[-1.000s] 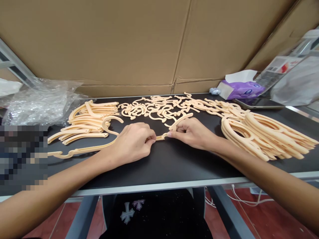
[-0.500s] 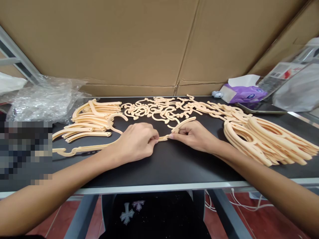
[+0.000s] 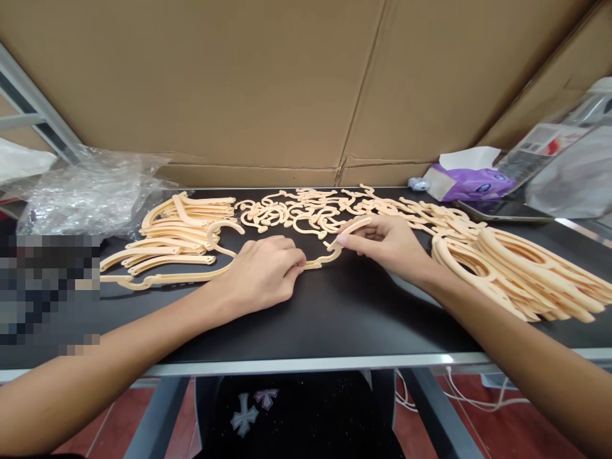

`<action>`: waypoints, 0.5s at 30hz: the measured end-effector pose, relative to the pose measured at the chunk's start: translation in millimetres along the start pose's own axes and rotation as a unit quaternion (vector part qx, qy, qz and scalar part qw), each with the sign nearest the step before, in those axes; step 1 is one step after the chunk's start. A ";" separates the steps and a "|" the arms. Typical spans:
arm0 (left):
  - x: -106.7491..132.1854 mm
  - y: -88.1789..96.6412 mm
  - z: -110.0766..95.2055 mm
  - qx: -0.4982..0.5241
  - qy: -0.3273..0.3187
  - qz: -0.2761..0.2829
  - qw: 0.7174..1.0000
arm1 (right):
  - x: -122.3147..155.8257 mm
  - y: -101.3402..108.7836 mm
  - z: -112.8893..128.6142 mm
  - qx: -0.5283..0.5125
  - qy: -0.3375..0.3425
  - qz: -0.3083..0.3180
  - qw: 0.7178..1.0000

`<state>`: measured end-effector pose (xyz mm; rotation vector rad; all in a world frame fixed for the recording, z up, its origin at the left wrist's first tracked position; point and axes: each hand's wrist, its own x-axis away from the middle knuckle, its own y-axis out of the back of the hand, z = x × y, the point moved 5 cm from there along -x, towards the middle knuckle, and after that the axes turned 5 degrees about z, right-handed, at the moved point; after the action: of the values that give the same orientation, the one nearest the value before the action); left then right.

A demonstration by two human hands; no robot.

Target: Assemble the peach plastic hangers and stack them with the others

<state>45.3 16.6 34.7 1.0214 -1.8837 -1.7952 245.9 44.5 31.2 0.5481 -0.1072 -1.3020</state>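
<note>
My left hand (image 3: 265,271) is closed over the middle of a cream plastic clothes hanger (image 3: 182,278). Its long arm runs out to the left under my wrist, and a curved hook (image 3: 224,228) rises beyond my knuckles. A short notched section (image 3: 327,259) of the hanger shows to the right of those fingers. There, my right hand (image 3: 389,248) pinches a slim curved hanger piece (image 3: 356,226), tilted up to the right. Whether this piece is joined to the notched section I cannot tell. The fingers hide the hanger's centre.
Stacked hanger arms (image 3: 191,207) lie at left, loose hooks (image 3: 306,207) along the back. Folded hanger pieces (image 3: 516,274) are piled at right, near a purple tissue pack (image 3: 478,182) and a phone (image 3: 507,210). Clear plastic bags (image 3: 90,197) sit back left; cardboard (image 3: 239,83) stands behind.
My right hand has moved slightly up and to the right with the curved piece, exposing the notched section. My left hand stays nearly where it was.
</note>
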 end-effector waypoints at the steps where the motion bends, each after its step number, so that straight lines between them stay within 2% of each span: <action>1: 0.2 -0.2 0.1 -0.005 -0.002 -0.005 1.000 | -0.1 1.0 1.8 -0.010 0.006 -0.006 1.000; 7: 2.4 -0.4 -3.3 -0.035 -0.018 -0.018 0.999 | 1.2 -4.3 2.5 -0.042 -0.001 0.001 0.999; 11: 3.6 -0.7 -7.6 -0.055 -0.034 -0.022 0.998 | 3.9 -20.0 1.1 0.052 0.013 0.075 0.996; 15: 3.4 -1.2 -9.6 -0.056 -0.053 -0.042 0.996 | 5.7 -27.1 0.8 0.105 0.042 0.114 0.987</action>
<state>49.8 7.4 34.1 0.9974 -1.8009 -2.0162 223.3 34.6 18.7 0.7469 -0.2331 -1.0484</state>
